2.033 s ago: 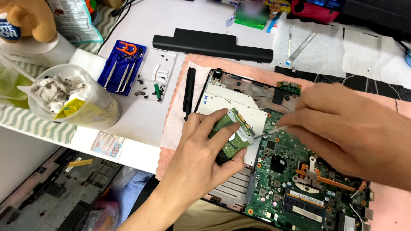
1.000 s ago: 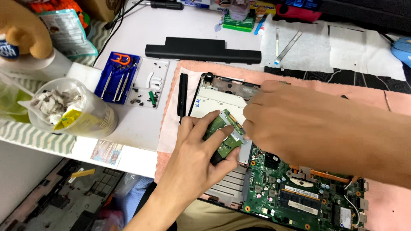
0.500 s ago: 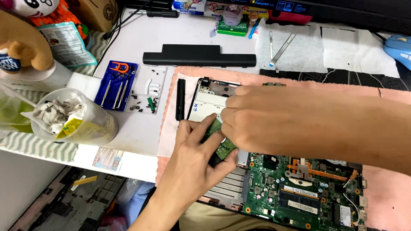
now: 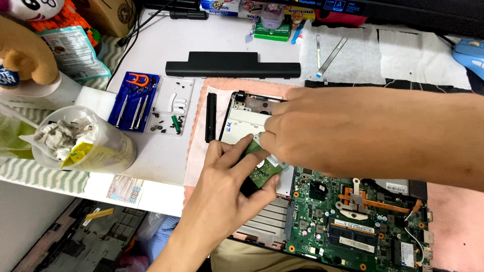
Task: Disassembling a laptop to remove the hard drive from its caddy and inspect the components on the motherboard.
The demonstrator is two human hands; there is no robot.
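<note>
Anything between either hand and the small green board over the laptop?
Nothing visible. The left hand already grips the small green board from below, and the right hand has its fingertips on the board's upper end. Both hands cover much of it, so whatever lies under it, above the motherboard, can't be seen.

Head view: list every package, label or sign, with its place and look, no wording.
Snack bag: far left, crinkled, pale with green and red print.
Clear cup: left front, round, yellow label, paper scraps inside.
Printed slip: table's front edge, flat, pale blue.
Boxes: back edge, blue-white.
</note>
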